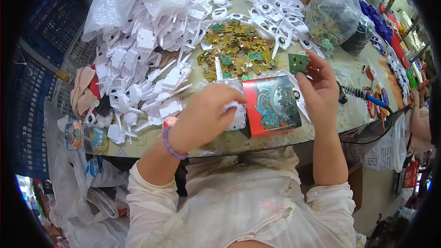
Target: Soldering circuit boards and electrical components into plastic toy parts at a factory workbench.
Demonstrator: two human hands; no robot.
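My right hand [319,89] pinches a small green circuit board [297,63] by its edge, raised over the table. My left hand [209,115], with a purple band at the wrist, has its fingers curled on a white plastic housing [237,118]; part of the grip is hidden behind the fingers. Between the hands stands a red and black box [271,103] with a teal design. Another white plastic part [298,95] lies partly behind the box, near my right hand. Beyond the box is a heap of wired circuit boards [243,48] with yellow leads.
White plastic housings [138,59] are piled at the left, and more white parts [271,14] spread along the back. A soldering iron [363,94] with a blue grip sits at the right, its cable hanging over the edge. A clear bag [330,23] holds wired boards. Another person's arm [420,124] shows far right.
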